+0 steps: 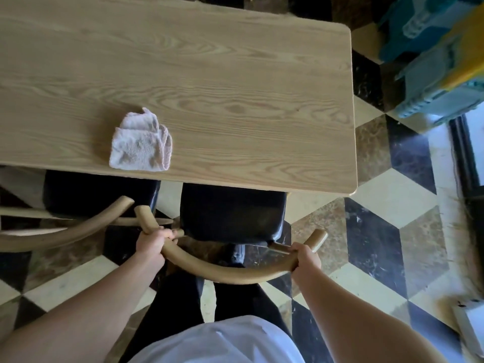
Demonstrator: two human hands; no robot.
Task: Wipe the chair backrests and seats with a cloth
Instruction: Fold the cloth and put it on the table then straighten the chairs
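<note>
Head view: wooden table (235, 74) bears cloth (141, 142) over checkered floor (387, 231).

both arms extend forward and down. left hand (153, 243) and right hand (305, 259): fingers curled, gripping the curved backrest (222, 271).

No readable text, labels, brands, numbers or signs on anything in view.

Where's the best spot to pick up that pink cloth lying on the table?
Pinch the cloth from above at its raised, bunched folds on the right side. It lies folded flat on the table, so the edges offer little to grip, and nothing stands over it.
</note>
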